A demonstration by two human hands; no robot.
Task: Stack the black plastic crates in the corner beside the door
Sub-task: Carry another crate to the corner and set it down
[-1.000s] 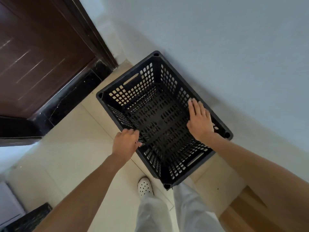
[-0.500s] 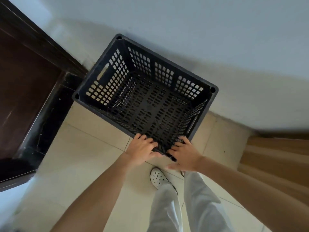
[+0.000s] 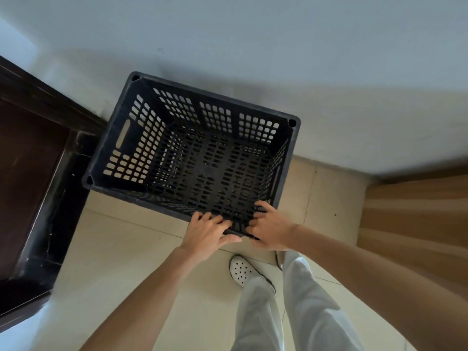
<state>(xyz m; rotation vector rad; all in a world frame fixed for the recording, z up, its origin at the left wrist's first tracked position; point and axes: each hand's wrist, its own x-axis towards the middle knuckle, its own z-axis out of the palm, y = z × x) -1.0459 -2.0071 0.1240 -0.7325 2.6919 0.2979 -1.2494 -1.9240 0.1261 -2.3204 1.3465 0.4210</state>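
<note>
1. The wall (image 3: pixel 253 34) is pale and plain. It forms one side of the corner, and the crate's far long side lies close along it.
2. The door (image 3: pixel 25 160) is dark brown with a darker frame and closes the corner on the left. The crate's short handle end sits just beside the frame, probably so the stack tucks in without blocking the doorway.
3. The floor (image 3: pixel 114 262) is cream tile, with a wooden panel (image 3: pixel 410 214) to the right, well apart from the crate.
4. The black crate (image 3: pixel 215 117) is upright, open and empty, and sits in the corner slightly askew to the wall. A doubled mesh pattern shows through its base and may mean another crate lies beneath, but I cannot tell.
5. Pale trouser legs (image 3: pixel 304 312) stand just behind the near rim.
6. The right hand (image 3: pixel 272 229) grips the near rim at the right corner, fingers curled inside.
7. The left hand (image 3: pixel 206 233) is just beside it, fingers hooked over the same rim and thumb outside. Holding one edge with both hands probably lets the person nudge and square the crate.
8. A white perforated shoe (image 3: pixel 241 271) is planted near that edge.
9. No brand, label or writing is legible. A round moulded mark at the centre of the crate's base is unreadable.
</note>
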